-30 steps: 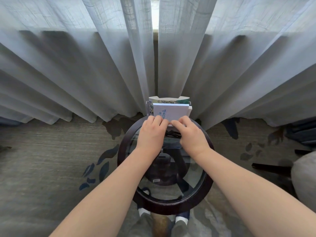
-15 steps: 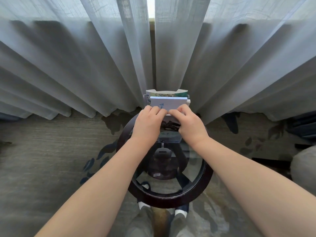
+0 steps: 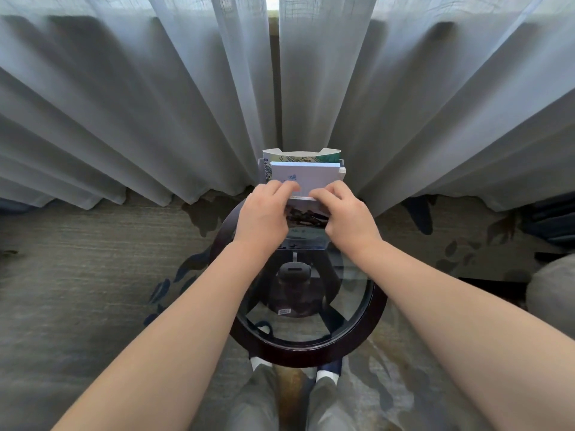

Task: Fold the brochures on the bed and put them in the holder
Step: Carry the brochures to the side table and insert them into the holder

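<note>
A clear tiered holder [image 3: 341, 171] stands at the far edge of a round glass table [image 3: 370, 325]. A folded white and blue brochure [image 3: 306, 177] stands upright in it, with a green-printed brochure [image 3: 298, 157] behind and a dark picture brochure [image 3: 306, 217] in the lower front pocket. My left hand [image 3: 264, 217] holds the white brochure at its lower left, fingers curled onto its front face. On the lower right, my right hand [image 3: 347, 220] grips the same brochure. Both thumbs are hidden.
Grey curtains [image 3: 155, 104] hang right behind the table and reach the patterned carpet [image 3: 93, 259]. The table has a dark wooden rim, with its base showing through the glass. A grey cushioned seat [image 3: 553, 293] sits at the right edge. My legs are below the table.
Both hands have stayed at the white brochure's lower edge while it sits in the holder. The view has shifted down slightly, and the left fingers look blurred.
</note>
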Motion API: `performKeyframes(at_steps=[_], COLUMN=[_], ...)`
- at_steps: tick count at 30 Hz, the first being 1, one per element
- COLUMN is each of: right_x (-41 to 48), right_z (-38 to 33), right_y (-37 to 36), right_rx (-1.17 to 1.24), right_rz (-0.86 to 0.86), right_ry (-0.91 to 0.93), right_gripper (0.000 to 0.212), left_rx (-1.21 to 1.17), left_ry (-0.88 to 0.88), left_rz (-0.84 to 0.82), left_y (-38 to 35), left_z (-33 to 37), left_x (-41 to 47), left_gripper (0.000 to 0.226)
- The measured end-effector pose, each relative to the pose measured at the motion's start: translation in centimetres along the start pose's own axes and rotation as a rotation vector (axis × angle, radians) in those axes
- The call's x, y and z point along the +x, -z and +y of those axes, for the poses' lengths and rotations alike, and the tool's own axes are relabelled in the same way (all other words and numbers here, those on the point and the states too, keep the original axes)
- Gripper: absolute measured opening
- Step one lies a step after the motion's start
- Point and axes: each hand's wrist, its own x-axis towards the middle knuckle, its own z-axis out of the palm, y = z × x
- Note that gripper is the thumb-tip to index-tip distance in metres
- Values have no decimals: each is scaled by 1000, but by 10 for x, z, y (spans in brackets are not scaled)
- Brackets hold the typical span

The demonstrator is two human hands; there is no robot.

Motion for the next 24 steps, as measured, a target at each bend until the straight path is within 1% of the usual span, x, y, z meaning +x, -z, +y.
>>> performKeyframes(at_steps=[2,3,4,6,7,9,11,14,18,20,24], right_x=[-10,-15,-19,-26,-31,-45,-61,-79,-78,-77,-72], right_z=[5,7,9,10,10,9,7,7,7,5,2], right_y=[-1,-2,-2,-3,-4,-6,-9,-12,-15,-15,-10], right_rx=[29,43,53,61,59,51,41,34,34,24,28], right_rz=[25,31,35,39,39,23,-4,-49,-20,-5,39], right_ry=[-24,-29,-28,-2,22,79,118,120,109,105,110], right_gripper=[43,41,39,35,34,31,31,33,33,33,31], left_rx=[-171,-240,-274,-223,-176,-104,-77,-81,-44,-44,-3], left_ry=[150,213,239,191,157,149,204,212,188,188,158], left_rz=[9,-11,-49,-163,-233,-373,-462,-508,-577,-603,-592], left_y=[-4,-8,-12,-22,-28,-42,-53,-67,-70,-67,-61], left_z=[-10,-16,-22,-31,-33,-35,-39,-44,-47,-49,-53], left_x=[-3,-6,-8,-12,-15,-23,-33,-43,-40,-38,-36], left_gripper=[48,47,43,29,26,35,47,52,59,57,45])
